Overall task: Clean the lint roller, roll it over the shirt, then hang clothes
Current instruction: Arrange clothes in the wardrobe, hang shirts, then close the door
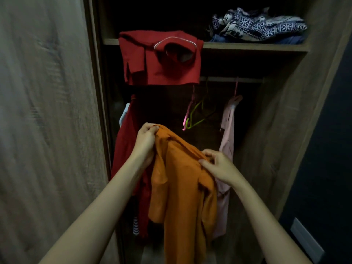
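- Here, the left hand [146,138] pinches one shoulder of the shirt [182,187] and the right hand [217,166] grips the other, likely to keep it spread for hanging; it dangles in front of the open wardrobe [285,130].
- Shelf [247,47]: a red top [162,67] draped over the edge with a hanger [175,41] on it, and patterned cloth [257,25] piled to the right.
- Rail [228,79]: spare hangers [194,117], a pink top [227,130], a red dress [125,145].

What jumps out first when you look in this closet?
The bright orange shirt in the middle, held up by the left hand and the right hand at its top edge. Above it a red garment hangs over the shelf edge, and a blue-and-white patterned cloth lies on the shelf at upper right.
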